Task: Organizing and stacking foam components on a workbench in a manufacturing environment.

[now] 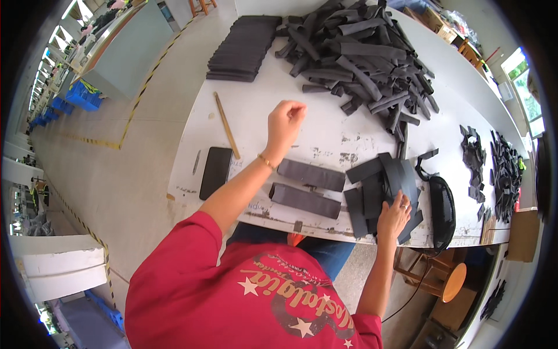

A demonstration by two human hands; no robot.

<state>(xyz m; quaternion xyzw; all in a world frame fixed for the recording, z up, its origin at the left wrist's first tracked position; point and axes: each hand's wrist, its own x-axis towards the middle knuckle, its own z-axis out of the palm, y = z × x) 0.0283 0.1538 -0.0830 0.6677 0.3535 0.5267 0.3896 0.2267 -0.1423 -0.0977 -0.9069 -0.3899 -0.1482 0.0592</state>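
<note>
We hold our left hand (286, 125) raised over the white table (185, 174), its fingers closed and curled in toward the palm, with a thin bracelet (267, 161) round the wrist. Our right hand (395, 216) rests on a fanned heap of flat black strips (356, 210) near the table's close edge. Its fingers touch the top of the heap, but we cannot tell whether they grip a strip or only lie on it.

Just left of the strips we have two dark folded pieces, the far piece (311, 175) and the near piece (305, 201), lying side by side with a narrow gap between them. Further left lie a black phone (215, 173), a wooden stick (226, 126) and a small thin tool (196, 162) too small for us to make out.

Beyond our hands, a big loose pile of black tubes (372, 64) spreads across the far part of the table, and a neat row of dark pieces (241, 49) overlaps to its left. Right of the strips we see a black mesh thing (442, 215) with a strap, and a round wooden stool (454, 283) below the table's edge
</note>
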